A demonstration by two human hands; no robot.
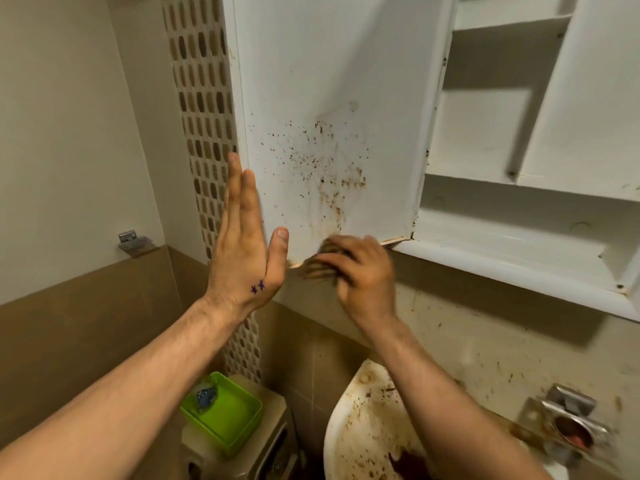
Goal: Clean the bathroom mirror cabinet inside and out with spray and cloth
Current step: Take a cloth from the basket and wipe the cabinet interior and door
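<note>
Overhead, the white cabinet door stands swung open at the left of the mirror cabinet, its inner face turned toward the camera. That face is clean and plain in its upper half, but the lower half carries a spray of brown specks and rusty streaks that thicken toward the bottom edge. The open cabinet to the right shows bare white shelves with grime in the corners. The left hand is flat against the door's free edge, fingers straight and together, thumb spread onto the inner face, bracing rather than gripping. The right hand is at the door's bottom edge, blurred; its fingers seem curled around something dark brown, perhaps a cloth, though the blur makes it hard to tell. Below, the sink is spattered brown. A green tray sits to its left. No legible writing shows anywhere.
</note>
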